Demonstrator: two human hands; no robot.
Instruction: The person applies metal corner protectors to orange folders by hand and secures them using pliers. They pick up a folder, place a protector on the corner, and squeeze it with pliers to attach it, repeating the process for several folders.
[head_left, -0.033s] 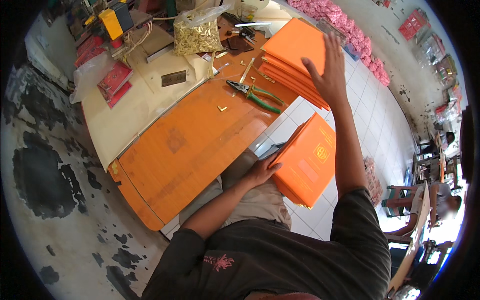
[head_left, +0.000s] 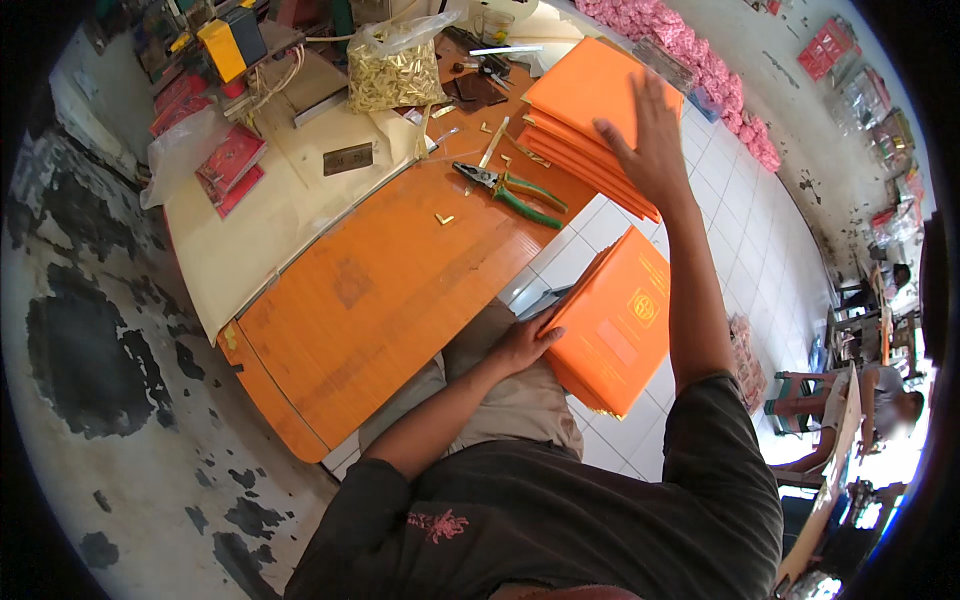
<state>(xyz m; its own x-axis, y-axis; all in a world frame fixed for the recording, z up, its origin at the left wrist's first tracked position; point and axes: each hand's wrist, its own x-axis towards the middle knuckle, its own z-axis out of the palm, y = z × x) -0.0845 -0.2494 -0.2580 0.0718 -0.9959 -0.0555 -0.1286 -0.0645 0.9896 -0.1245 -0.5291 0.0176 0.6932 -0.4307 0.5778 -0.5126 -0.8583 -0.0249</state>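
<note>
My left hand point(head_left: 524, 343) grips the left edge of an orange bundle of folders point(head_left: 612, 325). Gold print and an emblem mark its top cover, and gold metal shows at its lower corner. The bundle is over my right thigh. My right hand point(head_left: 655, 145), fingers stretched and holding nothing, is over the right side of a second stack of orange folders point(head_left: 580, 95) at the table's far right corner. Whether the palm touches the top cover, I cannot tell. Left of that stack lie pliers point(head_left: 510, 190) with green and orange handles, jaws pointing left.
The orange-brown wooden table point(head_left: 350, 300) carries a cream sheet point(head_left: 290, 220), a clear bag of gold metal corners point(head_left: 393, 75), a small metal plate point(head_left: 347, 158) and loose gold corners point(head_left: 444, 218). Pink bundles point(head_left: 690, 60) line the wall. Another person point(head_left: 885, 400) sits far right.
My right hand has shifted slightly down and to the left over the far stack. My left hand and the bundle it holds look unmoved.
</note>
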